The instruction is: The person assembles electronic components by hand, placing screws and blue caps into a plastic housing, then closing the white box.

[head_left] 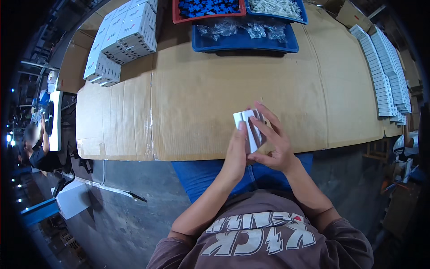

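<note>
Near the table's front edge I hold a small white box-like piece (250, 139) tilted upright between both hands. My left hand (236, 154) grips its left side, with the thumb lying along the near face. My right hand (275, 145) is curled around the right side, its fingers on the top and right edge and its thumb low down. A darker strip or gap runs along the piece's right part. My fingers cover much of that side, so I cannot tell whether it is a carton or a plastic housing.
Brown cardboard (201, 94) covers the table. White boxes (127, 33) are stacked at the far left, and long stacks of white pieces (380, 71) line the right. At the back stand a red tray (178, 20) of blue parts, a blue tray (304, 18) of white parts and another blue tray (201, 46) of clear bags.
</note>
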Available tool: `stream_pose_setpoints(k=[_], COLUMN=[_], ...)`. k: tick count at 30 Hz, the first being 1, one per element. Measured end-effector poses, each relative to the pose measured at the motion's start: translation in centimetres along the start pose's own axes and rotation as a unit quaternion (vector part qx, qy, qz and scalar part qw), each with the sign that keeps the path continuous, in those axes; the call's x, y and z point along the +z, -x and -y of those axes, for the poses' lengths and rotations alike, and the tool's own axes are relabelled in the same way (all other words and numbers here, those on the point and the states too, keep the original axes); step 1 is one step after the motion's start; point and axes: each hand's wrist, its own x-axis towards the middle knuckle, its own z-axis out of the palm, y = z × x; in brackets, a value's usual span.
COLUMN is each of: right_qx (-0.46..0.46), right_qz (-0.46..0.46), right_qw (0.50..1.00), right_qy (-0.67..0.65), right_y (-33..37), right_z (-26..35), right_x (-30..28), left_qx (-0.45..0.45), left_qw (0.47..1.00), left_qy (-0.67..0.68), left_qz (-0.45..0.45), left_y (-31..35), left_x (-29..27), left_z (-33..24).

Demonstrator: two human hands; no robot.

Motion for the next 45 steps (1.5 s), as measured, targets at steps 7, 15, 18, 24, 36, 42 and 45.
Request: stream_pose_setpoints(k=[7,15,18,24,36,42,45], right_qx=[-0.081,-0.014,0.067,0.212,0.170,0.108,0.075], right_qz=[-0.059,-0.040,-0.059,-0.080,0.016,0.026,0.011], right_qw=[0.994,0.998,0.974,0.946,0.966,0.991,0.996], right_qy=[-0.032,-0.056,-0.208,-0.233,-0.194,-0.071,-0.037], right_y=[0.0,0.0,-0.5,0.2,1.0,1.2,1.3], right_z=[-2.3,-2.1,-1.8,-1.6,-1.3,-1.9,-1.8], right_x=[0.8,1.6,1.6,2.1,1.0,1.8,2.0], left_qx=[-0.032,-0.056,-0.070,0.057,0.078,0.109,0.134], left_qw=[0.997,0.989,0.982,0.998,0.992,0.989,0.982], left_qy=[0.065,0.133,0.168,0.019,-0.064,-0.074,-0.102], left_qz=[-0.012,-0.040,-0.048,0.022,-0.079,-0.070,-0.088], left_y=[0.7,0.5,0.3,-0.2,-1.3,-1.7,-2.1], left_x=[0.6,0.3,0.0,-0.7,-2.7,-2.5,-2.6], left_z=[2.5,0.7,0.0,0.8,-0.4,1.1,1.9])
